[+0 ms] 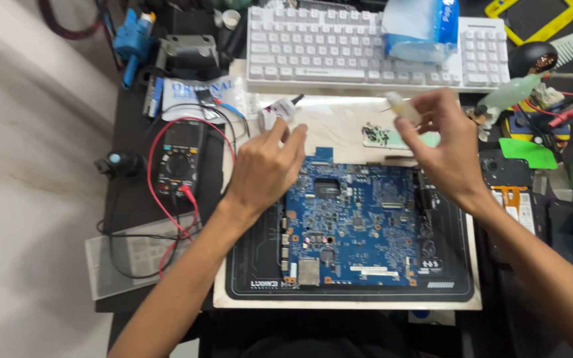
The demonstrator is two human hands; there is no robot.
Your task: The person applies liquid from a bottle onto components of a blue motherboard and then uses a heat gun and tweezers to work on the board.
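Two bare forearms enter from the near edge of the view and converge above a blue circuit board [353, 225], which lies flat and uncovered on a black work mat [260, 265] set on the table [124, 199]. No tool touches the board, and no loose parts are visible on its face, so work on it appears to be at a preparation stage, as a judgement only. Beyond the board's far left corner, the left hand [263, 166] is curled, its fingertips pinching a small white object [276, 114]; what that object is cannot be determined. Above the board's far right corner, the right hand [442, 142] pinches a small pale bottle [402, 109] between thumb and fingers, held clear of the board. Open room is limited: a black multimeter [179, 159] with red and black leads lies just left of the mat, assorted tools crowd the right margin, and a white keyboard [373, 50] closes the far side. The pale strip between board and keyboard carries a small green component tray [382, 136].
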